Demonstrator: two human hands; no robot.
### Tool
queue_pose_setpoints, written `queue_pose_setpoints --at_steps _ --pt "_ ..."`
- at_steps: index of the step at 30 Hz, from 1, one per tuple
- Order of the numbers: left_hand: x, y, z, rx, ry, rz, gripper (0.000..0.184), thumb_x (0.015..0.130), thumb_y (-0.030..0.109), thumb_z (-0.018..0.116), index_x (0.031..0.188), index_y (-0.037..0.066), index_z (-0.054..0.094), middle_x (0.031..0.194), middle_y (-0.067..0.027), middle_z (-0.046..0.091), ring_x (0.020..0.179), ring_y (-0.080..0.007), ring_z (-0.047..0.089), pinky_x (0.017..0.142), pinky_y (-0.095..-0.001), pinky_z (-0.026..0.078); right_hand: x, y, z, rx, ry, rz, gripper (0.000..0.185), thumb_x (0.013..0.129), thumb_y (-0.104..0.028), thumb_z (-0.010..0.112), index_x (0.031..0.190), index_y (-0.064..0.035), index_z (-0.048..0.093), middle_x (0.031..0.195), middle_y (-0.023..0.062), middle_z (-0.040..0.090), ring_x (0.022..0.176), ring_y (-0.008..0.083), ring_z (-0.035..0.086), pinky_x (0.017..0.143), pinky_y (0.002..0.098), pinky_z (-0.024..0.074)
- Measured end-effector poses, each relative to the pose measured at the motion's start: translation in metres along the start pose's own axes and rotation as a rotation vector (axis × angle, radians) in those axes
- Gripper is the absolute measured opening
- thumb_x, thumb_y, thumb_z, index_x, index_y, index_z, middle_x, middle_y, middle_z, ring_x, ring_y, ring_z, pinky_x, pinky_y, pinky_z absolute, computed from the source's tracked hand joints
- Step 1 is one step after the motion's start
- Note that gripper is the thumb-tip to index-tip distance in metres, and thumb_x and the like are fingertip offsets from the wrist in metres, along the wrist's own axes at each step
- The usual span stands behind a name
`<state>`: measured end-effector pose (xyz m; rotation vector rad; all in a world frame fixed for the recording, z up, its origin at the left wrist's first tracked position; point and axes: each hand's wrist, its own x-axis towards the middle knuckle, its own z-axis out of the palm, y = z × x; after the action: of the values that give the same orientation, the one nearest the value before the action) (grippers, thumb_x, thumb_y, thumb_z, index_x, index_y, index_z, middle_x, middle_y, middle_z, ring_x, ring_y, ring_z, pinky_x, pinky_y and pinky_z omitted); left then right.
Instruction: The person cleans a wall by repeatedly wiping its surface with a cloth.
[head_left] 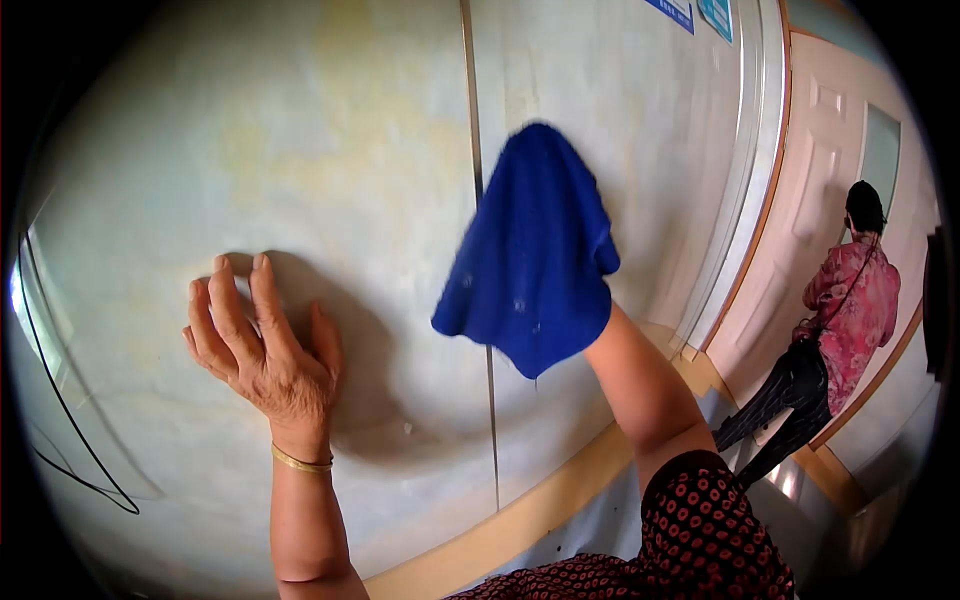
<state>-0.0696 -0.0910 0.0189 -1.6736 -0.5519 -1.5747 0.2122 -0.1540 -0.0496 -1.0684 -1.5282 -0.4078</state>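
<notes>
My left hand (275, 355) is raised against a pale, yellow-stained wall panel (370, 200), its fingers apart and curved, with nothing in it. The fingertips appear to rest on the panel, and a thin gold-coloured bracelet (300, 461) circles the wrist. To the right, a dark blue cloth (535, 260) covers my right hand, whose fingers are hidden beneath it. That hand holds the cloth up against the wall, over the narrow vertical seam (473, 90). The cloth's lower corners hang loose.
A person in a pink floral top (860, 300) stands at the right, facing a pale door (800, 190). Black cables (75, 400) hang at the left. A tan strip (520, 530) runs along the wall's base. Blue signs (675, 12) are at the top right.
</notes>
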Motion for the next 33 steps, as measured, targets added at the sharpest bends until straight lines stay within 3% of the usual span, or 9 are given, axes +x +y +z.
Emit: queue_pose_setpoints --at_steps 6,7,8,15,20,21,23,27,33 --pt "-0.003 -0.001 0.002 0.029 -0.027 0.011 0.043 0.071 0.015 0.052 0.112 0.004 0.046 0.121 -0.0149 0.038 0.113 -0.0331 0.030 0.092 -0.0425 0.024 -0.049 0.071 0.016 0.821 0.039 0.192 0.045 0.090 -0.020 0.029 0.132 -0.0095 0.013 0.135 0.0010 0.019 0.121 0.0134 0.024 0.101 0.0287 0.0188" --pt "-0.005 -0.001 0.005 0.040 -0.014 0.013 0.044 0.071 0.014 0.051 0.112 0.004 0.046 0.121 -0.0150 0.038 0.113 -0.0332 0.030 0.092 -0.0423 0.024 -0.005 -0.042 0.017 1.107 0.308 0.193 0.044 0.088 -0.019 0.034 0.128 -0.0051 0.022 0.128 0.0065 0.031 0.118 0.0174 0.030 0.100 0.0274 0.0197" --pt "-0.007 -0.001 0.006 0.049 -0.003 0.016 0.044 0.071 0.014 0.050 0.113 0.004 0.045 0.121 -0.0151 0.037 0.113 -0.0333 0.030 0.092 -0.0421 0.024 0.014 -0.047 -0.001 0.235 0.133 0.055 0.048 0.088 -0.017 0.034 0.130 -0.0034 0.015 0.134 0.0095 0.020 0.122 0.0188 0.022 0.102 0.0289 0.0151" --pt "-0.019 0.000 0.006 0.092 0.016 0.029 0.042 0.073 0.021 0.049 0.111 0.002 0.047 0.119 -0.0162 0.039 0.111 -0.0345 0.032 0.091 -0.0435 0.025 0.007 0.013 -0.023 -0.438 -0.159 -0.176 0.047 0.089 -0.014 0.032 0.131 -0.0048 0.013 0.135 0.0075 0.019 0.123 0.0177 0.021 0.102 0.0287 0.0156" --pt "-0.013 0.004 0.005 0.117 0.004 0.031 0.042 0.072 0.017 0.050 0.111 0.001 0.046 0.119 -0.0163 0.038 0.111 -0.0346 0.031 0.092 -0.0426 0.026 0.006 -0.031 -0.013 -0.370 0.088 -0.203 0.050 0.084 -0.018 0.043 0.128 -0.0026 0.022 0.130 0.0117 0.028 0.118 0.0242 0.030 0.101 0.0328 0.0188" --pt "-0.013 0.006 0.006 0.111 0.005 0.037 0.042 0.072 0.016 0.050 0.111 0.001 0.046 0.119 -0.0163 0.038 0.111 -0.0346 0.031 0.092 -0.0423 0.027 0.028 -0.058 -0.024 -0.862 0.187 -0.294 0.048 0.085 -0.018 0.044 0.127 -0.0043 0.025 0.128 0.0106 0.032 0.115 0.0218 0.034 0.100 0.0325 0.0213" --pt "-0.018 0.004 0.009 0.127 -0.006 0.043 0.042 0.072 0.014 0.050 0.113 0.002 0.045 0.120 -0.0155 0.038 0.111 -0.0342 0.032 0.092 -0.0415 0.027 0.043 -0.055 -0.023 0.513 0.052 -0.062 0.046 0.085 -0.018 0.044 0.126 -0.0057 0.027 0.127 0.0091 0.033 0.115 0.0195 0.034 0.100 0.0336 0.0219" --pt "-0.020 0.003 0.008 0.137 -0.018 0.053 0.043 0.073 0.013 0.049 0.114 0.002 0.043 0.121 -0.0147 0.038 0.112 -0.0337 0.032 0.093 -0.0410 0.026 0.030 -0.038 -0.012 0.274 0.066 -0.299 0.044 0.087 -0.022 0.038 0.126 -0.0062 0.028 0.128 0.0080 0.032 0.117 0.0195 0.032 0.101 0.0335 0.0212" --pt "-0.021 0.006 0.004 0.140 0.000 0.040 0.043 0.072 0.012 0.047 0.114 0.001 0.043 0.120 -0.0153 0.038 0.112 -0.0342 0.032 0.093 -0.0413 0.027 -0.013 -0.021 -0.005 0.505 0.067 0.054 0.043 0.088 -0.022 0.031 0.127 -0.0047 0.024 0.130 0.0083 0.030 0.119 0.0199 0.030 0.101 0.0336 0.0197"
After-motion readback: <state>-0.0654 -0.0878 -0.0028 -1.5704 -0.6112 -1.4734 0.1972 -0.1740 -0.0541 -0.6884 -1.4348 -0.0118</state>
